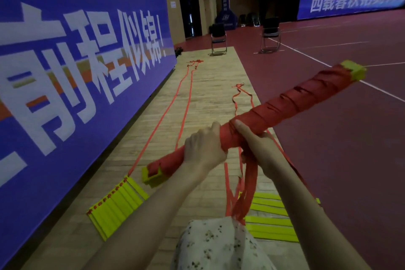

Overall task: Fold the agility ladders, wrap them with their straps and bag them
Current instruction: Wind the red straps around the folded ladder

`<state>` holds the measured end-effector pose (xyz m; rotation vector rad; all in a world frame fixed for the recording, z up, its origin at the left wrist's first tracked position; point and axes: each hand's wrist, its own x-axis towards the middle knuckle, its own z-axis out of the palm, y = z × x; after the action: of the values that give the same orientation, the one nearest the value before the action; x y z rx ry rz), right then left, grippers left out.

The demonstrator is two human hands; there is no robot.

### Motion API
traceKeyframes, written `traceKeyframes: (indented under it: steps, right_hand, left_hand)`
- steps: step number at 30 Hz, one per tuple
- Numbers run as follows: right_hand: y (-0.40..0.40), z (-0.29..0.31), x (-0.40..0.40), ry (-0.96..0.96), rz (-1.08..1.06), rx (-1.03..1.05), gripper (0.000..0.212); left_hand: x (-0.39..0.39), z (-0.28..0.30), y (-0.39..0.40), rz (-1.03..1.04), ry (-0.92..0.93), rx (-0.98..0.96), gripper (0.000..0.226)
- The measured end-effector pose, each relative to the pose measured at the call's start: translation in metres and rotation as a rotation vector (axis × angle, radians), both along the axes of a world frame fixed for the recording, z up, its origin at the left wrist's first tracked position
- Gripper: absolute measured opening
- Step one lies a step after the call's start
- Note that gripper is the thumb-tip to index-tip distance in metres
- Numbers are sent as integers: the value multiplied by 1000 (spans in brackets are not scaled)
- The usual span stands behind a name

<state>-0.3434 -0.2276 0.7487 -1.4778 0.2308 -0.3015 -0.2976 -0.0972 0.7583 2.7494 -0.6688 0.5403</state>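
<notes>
Centre of the frame: a folded agility ladder, a long bundle of yellow plastic rungs bound in red webbing strap [285,103], held in the air on a diagonal from lower left to upper right, with yellow rung ends showing at both tips. The left hand [203,149] is curled around the bundle's lower part, fingers closed over the red wrapping. The right hand [254,140], just beside it, is closed around the bundle with the thumb laid along the top; loose lengths of red strap [247,186] hang below it toward the lower centre of the frame.

Lower left: a second stack of flat yellow rungs [118,206] lies on the pale wooden floor strip [208,94], its two red side straps [182,103] running away toward the upper centre. Lower right: further yellow rungs [269,221] lie loosely overlapped on the floor, partly behind the right forearm.

Left side: a blue banner with white characters [76,61]. Upper centre: two black folding chairs [219,38] on the dark red court floor [339,138].
</notes>
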Motion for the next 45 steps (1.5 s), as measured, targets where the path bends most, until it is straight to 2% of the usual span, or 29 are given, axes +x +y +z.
traceKeyframes:
  steps: [3,4,5,6,8,10,11,12,14,16,19,21,24,28,29,31,32,34,35,36,37,40,42,45]
  right_hand:
    - [16,-8,3,37,-25,163,36]
    - [18,-12,3,24,-76,214,35]
    - [19,-15,4,-1,-117,241,34]
    - [16,-18,5,-40,-128,245,35]
    - [6,-23,4,-137,-65,221,34]
    - [-8,-23,2,-224,27,231,29]
    - [-13,-21,3,-242,59,227,28]
    - [-16,-19,3,-238,80,205,30]
    - [-19,-13,4,-194,92,128,39]
    - [-23,-6,2,-87,72,24,52]
    - [-28,-5,-6,72,71,-118,61]
    - [-26,-8,-9,119,93,-57,66]
    - [-14,-5,-3,120,24,164,52]
    - [2,-8,9,149,-234,214,32]
    - [4,-12,11,141,-265,252,30]
    - [3,-21,9,111,-293,327,26]
    - [2,-25,8,81,-286,356,27]
    - [-2,-30,5,10,-238,360,30]
    - [-4,-32,3,-18,-210,330,34]
    - [-6,-31,3,-45,-175,290,38]
    - [-10,-31,1,-66,-139,240,39]
    - [-20,-20,-2,-61,-27,12,36]
    - [-22,-12,-3,-27,-6,-80,34]
    - [-15,-10,-3,14,-67,81,34]
  left_hand:
    - [2,-16,-7,37,-404,17,38]
    - [2,-16,-8,21,-449,36,41]
    - [2,-13,-7,-12,-393,73,44]
    - [3,-5,-2,-53,-264,104,47]
    - [13,17,18,-194,246,129,51]
    - [21,35,41,-315,809,-43,42]
    - [22,34,48,-368,988,-182,32]
    - [21,31,52,-408,1064,-314,25]
    - [19,20,51,-405,929,-402,24]
    - [15,10,43,-346,686,-336,31]
    - [10,3,36,-163,296,-168,34]
    - [3,-1,29,-48,70,-93,34]
    - [-7,-18,20,11,-211,29,37]
    - [1,-44,20,-66,-561,113,54]
    - [3,-45,21,-82,-598,125,56]
    - [2,-40,24,-116,-482,134,66]
    - [3,-35,27,-127,-354,140,75]
    - [12,-18,36,-202,155,104,84]
    - [17,-9,39,-233,385,73,79]
    - [22,-3,43,-260,505,33,68]
    - [23,1,43,-268,516,-3,58]
    - [14,-3,38,-119,262,-63,55]
    - [4,-13,30,14,14,-59,53]
    - [-3,-31,20,56,-430,30,49]
